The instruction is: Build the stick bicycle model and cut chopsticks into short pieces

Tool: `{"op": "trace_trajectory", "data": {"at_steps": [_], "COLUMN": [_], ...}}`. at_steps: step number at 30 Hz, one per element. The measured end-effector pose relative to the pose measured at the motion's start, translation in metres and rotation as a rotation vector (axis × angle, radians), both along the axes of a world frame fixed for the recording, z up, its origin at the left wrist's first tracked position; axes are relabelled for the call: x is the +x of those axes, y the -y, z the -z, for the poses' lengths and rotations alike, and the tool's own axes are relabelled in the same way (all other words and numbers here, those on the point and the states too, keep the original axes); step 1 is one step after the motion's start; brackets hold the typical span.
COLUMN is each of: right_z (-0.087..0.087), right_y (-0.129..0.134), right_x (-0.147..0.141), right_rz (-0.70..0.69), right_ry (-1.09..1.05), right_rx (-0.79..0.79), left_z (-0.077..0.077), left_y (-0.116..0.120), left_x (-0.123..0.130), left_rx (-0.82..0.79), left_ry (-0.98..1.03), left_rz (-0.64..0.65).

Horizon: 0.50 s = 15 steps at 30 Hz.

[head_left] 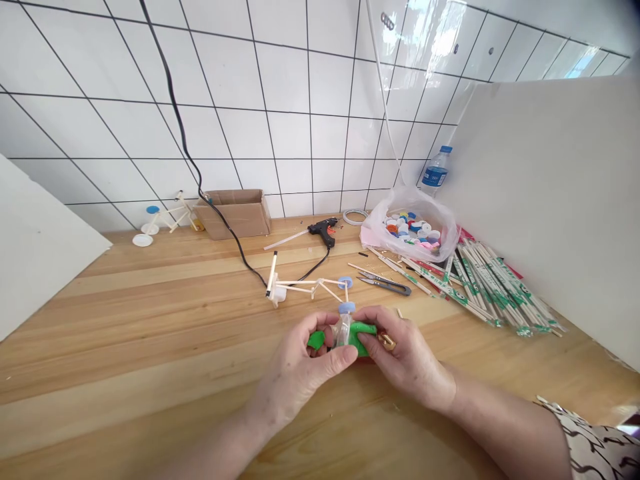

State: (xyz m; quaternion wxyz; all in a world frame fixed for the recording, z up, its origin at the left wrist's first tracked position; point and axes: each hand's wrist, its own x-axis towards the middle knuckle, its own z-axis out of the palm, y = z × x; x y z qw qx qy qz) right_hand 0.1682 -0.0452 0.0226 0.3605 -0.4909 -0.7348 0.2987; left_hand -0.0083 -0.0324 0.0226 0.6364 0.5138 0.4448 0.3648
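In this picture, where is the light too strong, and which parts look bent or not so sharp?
Head view: glare whitens the wall tiles at upper right; their dark lines lean and bow, as through a wide lens. Head view: the left forearm looks softer toward the bottom edge; the left hand and right hand look clearer.

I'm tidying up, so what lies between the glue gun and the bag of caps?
In the head view, a greyish ring lies between the glue gun and the bag.
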Motion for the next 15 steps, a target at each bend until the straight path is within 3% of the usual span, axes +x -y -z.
{"op": "trace_trajectory", "data": {"at_steps": [6,12,15], "right_z": [0.007,0.002,-0.003], "right_y": [0.005,-0.003,-0.006], "right_x": [-0.002,-0.001,-0.001], "right_rz": [-0.002,-0.016,-0.002], "right_ry": [-0.079,-0.502,-0.414], "right_rx": [-0.077,-0.385,-0.394], "left_z": [0.0,0.01,0.01], "left_y": [0.004,0.0,-0.001], "left_x": [0.003,-0.001,-0.001], "left_rx": [0.123,0.099,0.111], "left_ry": [-0.115,0.037,0.026], "left_rz": [-0.06,-0.152,-0.139]}}
